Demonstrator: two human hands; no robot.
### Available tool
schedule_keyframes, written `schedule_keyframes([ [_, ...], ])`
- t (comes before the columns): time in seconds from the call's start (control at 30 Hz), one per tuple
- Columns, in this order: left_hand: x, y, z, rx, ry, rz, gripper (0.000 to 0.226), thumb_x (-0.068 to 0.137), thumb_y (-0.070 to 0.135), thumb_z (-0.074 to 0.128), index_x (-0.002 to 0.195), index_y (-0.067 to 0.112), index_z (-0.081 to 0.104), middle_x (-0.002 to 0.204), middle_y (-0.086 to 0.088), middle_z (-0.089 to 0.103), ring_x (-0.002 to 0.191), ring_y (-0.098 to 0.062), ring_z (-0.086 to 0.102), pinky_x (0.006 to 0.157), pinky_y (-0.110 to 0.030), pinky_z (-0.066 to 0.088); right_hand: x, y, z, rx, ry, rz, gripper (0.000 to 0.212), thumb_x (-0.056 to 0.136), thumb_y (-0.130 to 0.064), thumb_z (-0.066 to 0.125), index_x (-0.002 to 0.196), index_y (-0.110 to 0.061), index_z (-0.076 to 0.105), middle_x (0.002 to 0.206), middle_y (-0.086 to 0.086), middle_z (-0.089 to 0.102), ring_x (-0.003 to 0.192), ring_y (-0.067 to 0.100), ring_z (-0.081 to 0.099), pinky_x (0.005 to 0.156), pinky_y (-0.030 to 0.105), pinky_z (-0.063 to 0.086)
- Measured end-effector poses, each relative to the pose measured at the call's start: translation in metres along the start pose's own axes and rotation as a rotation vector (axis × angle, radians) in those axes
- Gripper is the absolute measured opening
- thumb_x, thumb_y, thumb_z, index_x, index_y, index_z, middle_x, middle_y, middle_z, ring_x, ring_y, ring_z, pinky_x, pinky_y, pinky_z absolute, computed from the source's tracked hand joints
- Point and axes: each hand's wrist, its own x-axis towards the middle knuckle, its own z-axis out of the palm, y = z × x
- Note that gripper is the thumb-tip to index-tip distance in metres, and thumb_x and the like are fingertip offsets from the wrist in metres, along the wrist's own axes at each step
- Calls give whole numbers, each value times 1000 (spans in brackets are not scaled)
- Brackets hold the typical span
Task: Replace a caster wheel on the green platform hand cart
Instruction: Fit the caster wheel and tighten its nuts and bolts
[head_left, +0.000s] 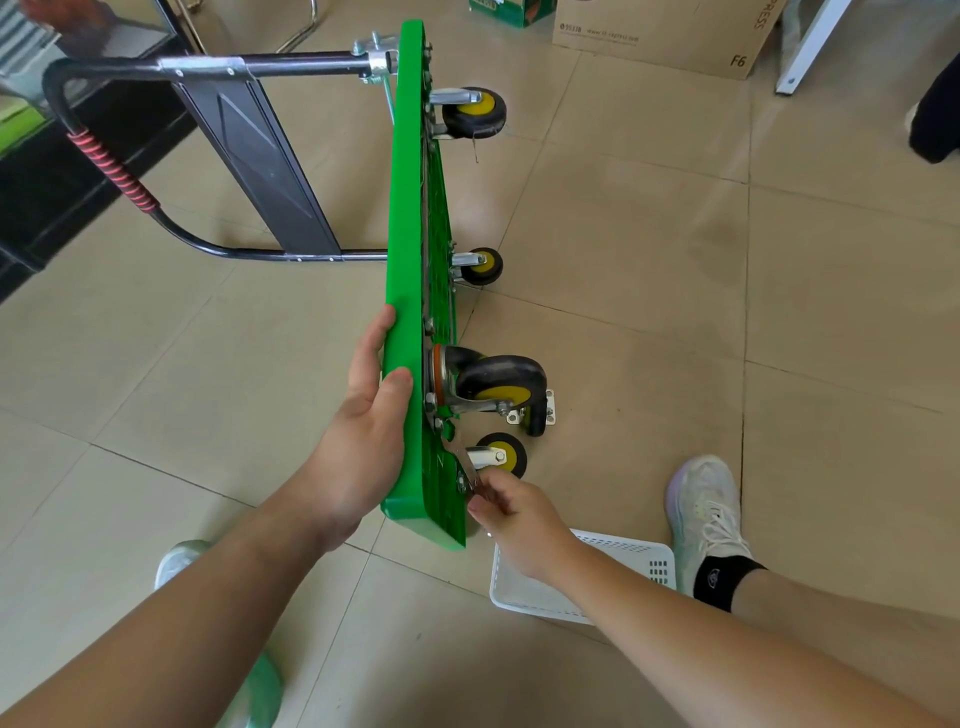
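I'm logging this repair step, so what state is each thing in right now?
Green plastic platform cart: tipped onto its long edge.
Left hand: grips the cart's upper edge.
Flat silver metal wrench: head against a caster-plate bolt.
Right hand: pinches the wrench.
Loose black-and-yellow caster wheel: lying on floor.
White plastic basket: upright on floor.

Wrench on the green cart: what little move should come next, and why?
Probably swing the wrench a short way. Its head sits on a bolt beside the caster, the right hand pinches its handle, and the left hand grips the green platform.
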Motion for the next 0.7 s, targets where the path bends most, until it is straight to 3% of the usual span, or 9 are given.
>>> schedule_keyframes([
  [0.17, 0, 0, 2, -13, 11, -1, 50, 111, 29, 28, 146, 65, 19, 144, 18, 49, 119, -20, 62, 101, -50, 53, 9, 1, -2, 12, -14, -2, 26, 101, -18, 57, 90, -41, 59, 76, -4, 51, 69, 11, 43, 67, 30, 35],
  [0.27, 0, 0, 3, -1, 24, 5, 50, 111, 28, 28, 145, 64, 20, 143, 17, 50, 118, -20, 63, 100, -49, 54, 13, 3, 1, 43, 10, -2, 38, 100, -17, 56, 87, -52, 61, 83, 0, 57, 75, 13, 48, 71, 31, 38],
  [0.37, 0, 1, 4, 4, 26, 3, 49, 111, 29, 27, 145, 64, 20, 145, 15, 49, 117, -20, 63, 100, -48, 54, 13, 5, 6, 50, 11, -17, 33, 97, -23, 55, 89, -55, 61, 85, 3, 60, 77, 14, 51, 73, 31, 41],
  [0.43, 0, 1, 4, 1, 27, 3, 49, 111, 28, 27, 144, 64, 20, 146, 14, 49, 119, -17, 62, 101, -46, 54, 15, 6, 6, 36, 9, -25, 27, 96, -24, 55, 92, -50, 62, 87, 10, 61, 77, 14, 51, 73, 32, 41],
  [0.53, 0, 1, 4, -4, 18, -3, 49, 111, 31, 28, 138, 71, 21, 147, 11, 50, 120, -24, 63, 101, -51, 53, 23, 3, 0, -20, -2, -14, 11, 99, -22, 55, 105, -29, 63, 89, 20, 58, 74, 18, 48, 70, 33, 37],
  [0.6, 0, 1, 4, 0, 19, -4, 46, 107, 39, 32, 131, 77, 23, 146, 10, 50, 121, -28, 62, 101, -53, 52, 30, 4, -5, -73, -36, -12, 13, 102, -19, 55, 113, -16, 61, 93, 21, 61, 77, 22, 51, 71, 32, 37],
  [0.7, 0, -1, 3, -1, 22, 11, 47, 95, 47, 35, 128, 80, 26, 145, 14, 51, 123, -26, 61, 103, -52, 50, 38, 2, -8, -139, -89, -17, 15, 102, -19, 53, 114, -13, 60, 101, 20, 64, 88, 32, 59, 73, 33, 41],
])
